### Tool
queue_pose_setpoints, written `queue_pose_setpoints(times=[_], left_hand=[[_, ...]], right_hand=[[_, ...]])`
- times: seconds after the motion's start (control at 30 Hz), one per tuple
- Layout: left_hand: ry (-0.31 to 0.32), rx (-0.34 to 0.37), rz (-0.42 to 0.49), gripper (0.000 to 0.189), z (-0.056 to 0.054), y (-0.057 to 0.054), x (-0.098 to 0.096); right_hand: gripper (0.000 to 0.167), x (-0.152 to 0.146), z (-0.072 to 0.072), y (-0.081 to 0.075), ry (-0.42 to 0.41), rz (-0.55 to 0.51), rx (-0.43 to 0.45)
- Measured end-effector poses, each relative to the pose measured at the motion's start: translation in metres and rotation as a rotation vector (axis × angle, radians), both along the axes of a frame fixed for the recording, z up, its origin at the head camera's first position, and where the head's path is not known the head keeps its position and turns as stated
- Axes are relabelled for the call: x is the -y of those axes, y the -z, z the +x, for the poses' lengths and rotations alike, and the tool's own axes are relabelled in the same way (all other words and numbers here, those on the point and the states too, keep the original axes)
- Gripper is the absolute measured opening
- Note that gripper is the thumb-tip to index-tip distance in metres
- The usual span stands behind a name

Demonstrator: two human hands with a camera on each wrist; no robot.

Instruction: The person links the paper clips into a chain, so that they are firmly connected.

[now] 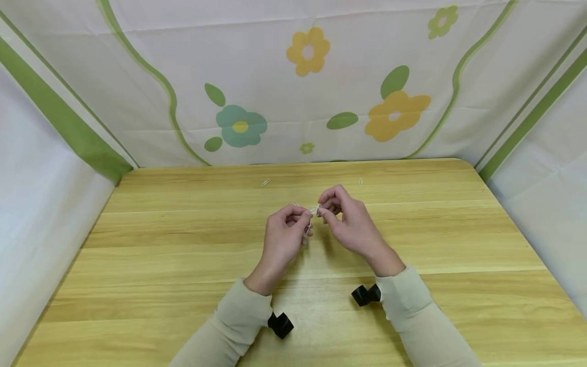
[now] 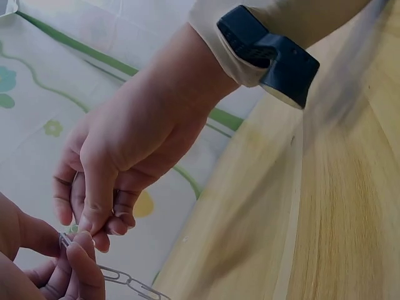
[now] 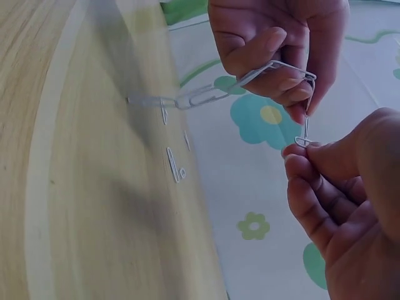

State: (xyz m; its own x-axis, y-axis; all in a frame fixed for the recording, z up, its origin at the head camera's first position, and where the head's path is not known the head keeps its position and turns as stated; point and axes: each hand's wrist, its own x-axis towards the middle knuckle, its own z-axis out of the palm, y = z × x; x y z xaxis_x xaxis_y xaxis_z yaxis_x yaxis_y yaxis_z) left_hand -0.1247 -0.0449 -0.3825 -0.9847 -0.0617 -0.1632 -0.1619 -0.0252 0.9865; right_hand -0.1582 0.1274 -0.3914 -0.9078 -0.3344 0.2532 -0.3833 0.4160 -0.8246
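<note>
A chain of white paper clips (image 3: 203,95) drapes across the fingers of my left hand (image 1: 286,232), its loose part hanging beside them. Thumb and fingertips of that hand pinch a clip near the chain's end. Just to the right, my right hand (image 1: 353,221) pinches a paper clip (image 3: 303,142) between thumb and forefinger. The two clips meet in the small gap between the hands, and fingertips partly cover them. Both hands are raised over the wooden table (image 1: 160,255). In the left wrist view, linked clips (image 2: 128,281) trail to the right below the fingers.
Two loose paper clips lie toward the table's back edge, a left clip (image 1: 266,182) and a right clip (image 1: 361,181). A white cloth (image 1: 275,102) printed with flowers stands behind the table and along both sides. Each cuff carries a black wrist camera (image 1: 281,325).
</note>
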Motion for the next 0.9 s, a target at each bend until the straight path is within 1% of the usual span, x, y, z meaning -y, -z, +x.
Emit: queue_pose_setpoints(times=[0.17,0.27,0.37,0.43,0.53,0.63,0.77,0.9], left_hand=[[-0.002,0.039,0.039,0.012,0.0005,0.0001,0.0001],[0.004,0.052,0.071,0.013,-0.0001,0.0006,0.0003],[0.006,0.062,0.102,0.014,-0.0002,-0.0002,0.0001],[0.005,0.066,0.119,0.014,-0.0001,-0.0012,0.0],[0.002,0.065,0.126,0.014,0.0001,-0.0016,0.0004],[0.004,0.059,0.117,0.013,0.0,-0.0009,0.0022],[0.01,0.048,0.093,0.015,-0.0004,0.0015,0.0058],[0.023,0.049,0.085,0.014,-0.0011,0.0031,0.0098]], right_hand=[[0.017,0.0013,0.0023,-0.0003,0.014,0.036,-0.083],[0.018,0.002,0.0035,-0.0002,0.007,0.074,-0.128],[0.018,0.0024,0.0041,0.0004,-0.001,0.098,-0.158],[0.018,0.0023,0.0039,0.0009,0.003,0.095,-0.168],[0.019,0.0014,0.0031,0.0006,0.018,0.075,-0.163],[0.02,0.0,0.0013,-0.0007,0.014,0.064,-0.148],[0.022,-0.003,-0.0009,-0.0046,-0.018,0.058,-0.113],[0.023,-0.0048,-0.0015,-0.008,-0.052,0.06,-0.048]])
